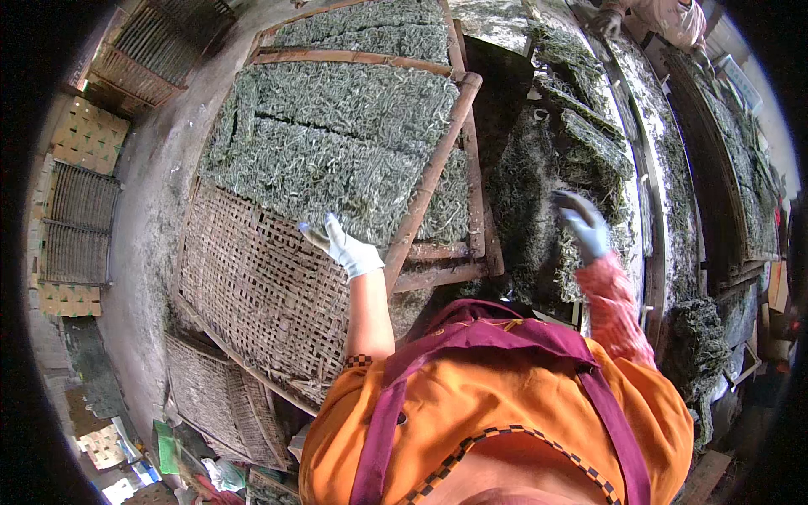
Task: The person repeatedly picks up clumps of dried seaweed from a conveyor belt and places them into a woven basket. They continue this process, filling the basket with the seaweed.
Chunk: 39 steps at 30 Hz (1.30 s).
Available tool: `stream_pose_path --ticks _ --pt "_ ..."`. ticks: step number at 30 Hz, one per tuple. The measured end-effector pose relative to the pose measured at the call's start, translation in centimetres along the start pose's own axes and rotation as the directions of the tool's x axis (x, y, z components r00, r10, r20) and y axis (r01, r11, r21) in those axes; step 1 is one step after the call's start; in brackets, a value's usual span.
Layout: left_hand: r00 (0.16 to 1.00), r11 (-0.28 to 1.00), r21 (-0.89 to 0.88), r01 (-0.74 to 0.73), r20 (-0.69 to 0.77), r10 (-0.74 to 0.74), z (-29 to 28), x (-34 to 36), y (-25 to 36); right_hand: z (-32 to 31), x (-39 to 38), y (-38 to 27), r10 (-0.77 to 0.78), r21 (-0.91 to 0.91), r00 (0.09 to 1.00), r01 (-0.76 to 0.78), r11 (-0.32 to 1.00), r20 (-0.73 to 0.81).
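Observation:
My left hand [349, 252], in a white glove with bluish fingertips, is open with its fingers apart. It is at the near edge of a mat of dried green-grey strands [320, 168], which covers the far part of a woven bamboo rack [261, 278]. Whether the fingertips touch the mat I cannot tell. My right hand [585, 225], gloved and slightly blurred, has its fingers stretched out and holds nothing visible. Beneath and beside it are stacked slabs of the same green strands [593, 143] on a whitish, littered surface.
A wooden pole [433, 181] slants along the rack's right side. Metal rails [635, 168] run past the slabs. Beyond them stands another loaded rack [715, 151], with a co-worker's gloved hand [604, 23] at the far right. More slatted racks [80, 223] stand along the left.

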<state>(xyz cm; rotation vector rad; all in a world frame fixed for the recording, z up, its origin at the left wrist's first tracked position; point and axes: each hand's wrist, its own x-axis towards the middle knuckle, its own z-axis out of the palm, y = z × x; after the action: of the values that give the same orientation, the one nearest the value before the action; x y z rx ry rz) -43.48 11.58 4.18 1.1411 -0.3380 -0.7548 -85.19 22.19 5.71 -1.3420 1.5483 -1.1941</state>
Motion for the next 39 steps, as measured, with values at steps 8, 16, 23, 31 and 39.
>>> stream_pose_path --ticks 8,16,23,31,39 --pt "0.972 0.982 -0.182 0.047 0.235 -0.003 0.9 1.4 3.5 30.7 5.8 -7.8 0.491 0.617 0.689 -0.714 0.331 0.533" --pt "0.951 0.989 0.044 0.144 0.269 -0.151 -3.9 3.7 4.9 22.9 1.9 -3.8 0.153 0.648 0.788 -0.585 0.487 0.596" --pt "0.888 0.942 -0.027 0.334 0.344 -0.305 -9.4 1.0 5.6 -2.6 -5.9 0.3 0.146 0.253 0.989 -0.134 0.958 -0.031" --pt "0.705 0.813 0.098 0.574 0.446 -0.552 -3.3 -4.2 1.3 -11.1 -13.7 9.0 0.433 0.461 0.867 -0.289 0.839 -0.245" --pt "0.827 0.923 0.323 0.21 0.445 -0.344 -3.8 -4.8 -1.8 -9.2 -11.7 13.2 0.297 0.436 0.923 -0.17 0.884 -0.243"
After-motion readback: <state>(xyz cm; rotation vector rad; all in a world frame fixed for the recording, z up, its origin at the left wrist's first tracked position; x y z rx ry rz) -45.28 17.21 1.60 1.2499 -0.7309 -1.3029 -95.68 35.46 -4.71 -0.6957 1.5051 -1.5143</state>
